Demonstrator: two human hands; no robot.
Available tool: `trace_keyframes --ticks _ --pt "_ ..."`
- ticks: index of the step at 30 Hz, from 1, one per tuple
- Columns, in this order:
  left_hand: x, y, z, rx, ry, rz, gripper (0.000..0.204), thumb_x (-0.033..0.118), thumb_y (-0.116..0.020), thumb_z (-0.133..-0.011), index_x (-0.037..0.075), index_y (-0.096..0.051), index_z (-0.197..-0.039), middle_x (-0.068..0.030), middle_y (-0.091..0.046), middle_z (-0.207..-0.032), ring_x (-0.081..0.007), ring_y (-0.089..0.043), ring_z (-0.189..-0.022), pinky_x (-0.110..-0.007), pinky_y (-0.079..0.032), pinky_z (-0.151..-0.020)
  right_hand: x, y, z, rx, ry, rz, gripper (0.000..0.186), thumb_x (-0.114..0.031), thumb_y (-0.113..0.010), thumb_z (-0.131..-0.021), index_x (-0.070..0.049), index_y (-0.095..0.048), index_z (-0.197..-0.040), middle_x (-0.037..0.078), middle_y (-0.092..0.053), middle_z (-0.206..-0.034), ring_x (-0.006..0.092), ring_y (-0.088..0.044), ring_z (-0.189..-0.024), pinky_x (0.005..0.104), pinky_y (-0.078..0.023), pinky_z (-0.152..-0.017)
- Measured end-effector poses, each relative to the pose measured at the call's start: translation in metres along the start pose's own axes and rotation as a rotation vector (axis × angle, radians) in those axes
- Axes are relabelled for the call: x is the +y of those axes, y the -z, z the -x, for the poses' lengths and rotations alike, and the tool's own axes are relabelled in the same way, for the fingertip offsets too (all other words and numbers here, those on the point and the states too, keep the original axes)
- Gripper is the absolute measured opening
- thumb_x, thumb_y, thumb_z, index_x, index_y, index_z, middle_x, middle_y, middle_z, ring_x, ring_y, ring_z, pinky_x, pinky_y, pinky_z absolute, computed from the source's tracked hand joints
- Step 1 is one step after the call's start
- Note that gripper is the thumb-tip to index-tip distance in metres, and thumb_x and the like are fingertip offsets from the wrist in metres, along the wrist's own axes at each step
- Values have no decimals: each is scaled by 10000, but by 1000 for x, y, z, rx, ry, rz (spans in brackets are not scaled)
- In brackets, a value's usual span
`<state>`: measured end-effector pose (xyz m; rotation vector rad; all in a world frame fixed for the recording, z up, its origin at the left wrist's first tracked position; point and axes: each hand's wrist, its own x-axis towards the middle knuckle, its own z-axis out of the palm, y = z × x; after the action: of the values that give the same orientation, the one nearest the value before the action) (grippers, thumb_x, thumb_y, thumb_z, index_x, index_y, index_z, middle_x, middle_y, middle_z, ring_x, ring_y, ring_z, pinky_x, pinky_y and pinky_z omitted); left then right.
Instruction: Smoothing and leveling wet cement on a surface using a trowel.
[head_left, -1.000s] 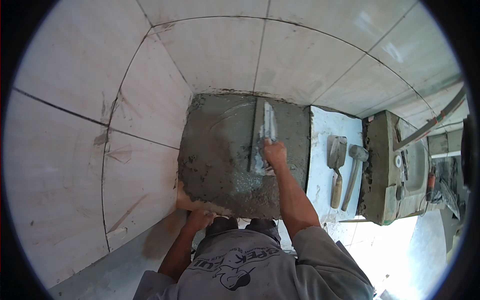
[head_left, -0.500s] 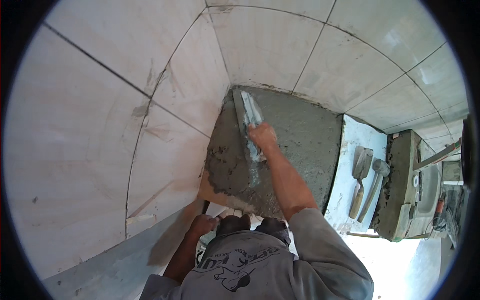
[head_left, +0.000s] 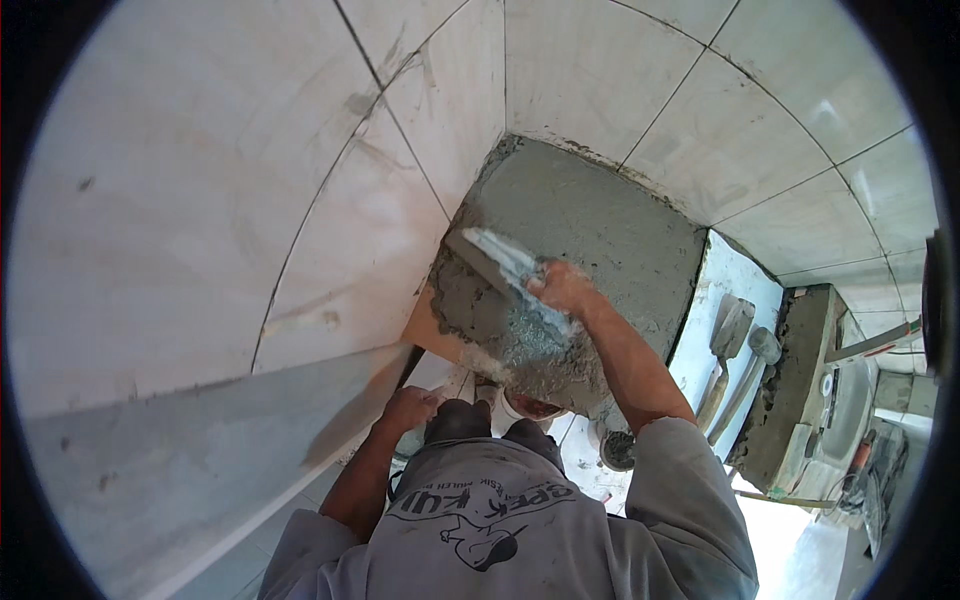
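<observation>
Walls: large pale glossy tiles (head_left: 590, 80) with dark joints, smeared here and there, meeting in a corner at the back.
Desk: a built-in surface (head_left: 640, 240) in that corner, coated with grey mortar (head_left: 570, 190), smoother toward the back, rougher and lumpy along the front and left edges.
Float: a long flat finishing tool (head_left: 500, 255) lying slantwise on the mortar at the left part of the desk, its far end near the left wall.
Right hand: clamped around the float's handle (head_left: 565, 287), forearm coming in from the lower right.
Left hand: fingers curled (head_left: 412, 407), just beside the front left corner of the desk; I cannot tell whether it grips anything.
White panel: to the right of the mortar (head_left: 735, 268), carrying a pointed trowel (head_left: 733, 328) and a mallet (head_left: 765, 345) side by side.
Far right: a rough concrete ledge (head_left: 795, 380), then a pale basin (head_left: 853, 400).
Below the front edge: a container (head_left: 617, 450) with dark contents.
Clothing: grey shirt (head_left: 480, 540), dark print.
</observation>
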<state>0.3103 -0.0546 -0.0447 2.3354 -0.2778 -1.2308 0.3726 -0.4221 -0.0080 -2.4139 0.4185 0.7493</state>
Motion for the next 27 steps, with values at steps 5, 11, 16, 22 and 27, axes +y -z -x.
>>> trace_keyframes --ticks 5,11,16,22,27 --pt "10 -30 29 16 22 38 440 429 -548 -867 30 -664 -723 -153 -643 -700 -283 -641 -705 -389 -485 -696 -7 -44 41 66 80 19 539 -423 -594 -822 -27 -577 -1189 225 -603 -1147 355 -571 -1101 429 -441 -953" --pt "-13 -98 71 39 108 34 403 406 -556 -861 36 -677 -757 -106 -663 -685 -231 -650 -661 -351 -500 -672 -1 -89 106 -49 93 25 517 -456 -587 -813 -36 -612 -1112 240 -625 -1071 385 -588 -1047 438 -466 -901" --pt "-13 -146 106 -50 69 14 435 424 -544 -867 24 -684 -767 -111 -673 -691 -227 -656 -672 -353 -498 -664 -3 -109 139 231 55 -321 568 -470 -588 -813 35 -592 -1073 289 -617 -1011 433 -602 -969 477 -467 -843" --pt "-27 -172 122 -114 53 23 426 441 -516 -858 52 -679 -803 -131 -668 -756 -298 -649 -769 -403 -488 -713 -39 -161 125 644 -138 -702 554 -443 -569 -851 62 -518 -1074 331 -604 -943 492 -586 -916 498 -456 -815" --pt "-70 -133 122 -84 52 -40 420 439 -530 -855 50 -679 -809 -140 -666 -759 -304 -645 -748 -408 -488 -707 -69 -186 85 793 -302 -812 551 -440 -558 -869 71 -480 -1059 342 -600 -903 499 -585 -901 516 -449 -800"
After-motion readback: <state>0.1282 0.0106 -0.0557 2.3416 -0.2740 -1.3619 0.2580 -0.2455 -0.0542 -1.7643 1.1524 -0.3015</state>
